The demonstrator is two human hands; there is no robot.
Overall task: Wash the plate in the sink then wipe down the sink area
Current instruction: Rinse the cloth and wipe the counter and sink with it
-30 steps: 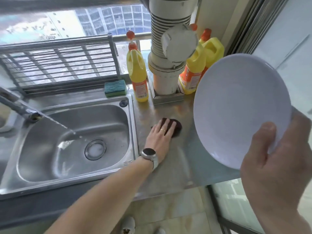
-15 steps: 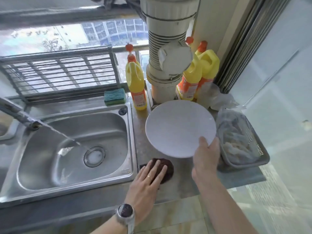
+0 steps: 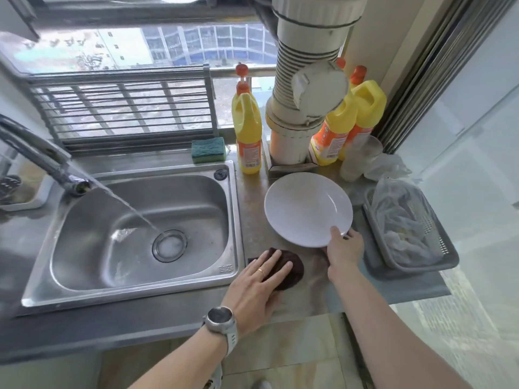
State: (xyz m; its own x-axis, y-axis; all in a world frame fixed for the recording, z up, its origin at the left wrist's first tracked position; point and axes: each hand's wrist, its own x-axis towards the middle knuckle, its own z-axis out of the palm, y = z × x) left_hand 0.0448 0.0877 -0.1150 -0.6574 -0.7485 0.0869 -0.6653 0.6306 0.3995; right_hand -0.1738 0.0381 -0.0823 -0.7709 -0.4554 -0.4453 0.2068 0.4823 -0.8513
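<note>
A white plate (image 3: 306, 206) lies low over the steel counter (image 3: 309, 293) right of the sink (image 3: 140, 228). My right hand (image 3: 344, 248) pinches its near rim, thumb on top. My left hand (image 3: 257, 284) presses flat on a dark brown cloth (image 3: 289, 268) on the counter, just in front of the plate. Water runs from the tap (image 3: 70, 181) into the sink drain (image 3: 169, 245).
A green sponge (image 3: 208, 149) sits behind the sink. Yellow detergent bottles (image 3: 248, 133) flank a wide white pipe (image 3: 303, 108) at the back. A grey basket (image 3: 410, 234) with plastic bags stands at the right. The counter's front edge is close to my arms.
My right hand brought the plate down from up at the right to the counter. My left hand slid the cloth toward the front edge.
</note>
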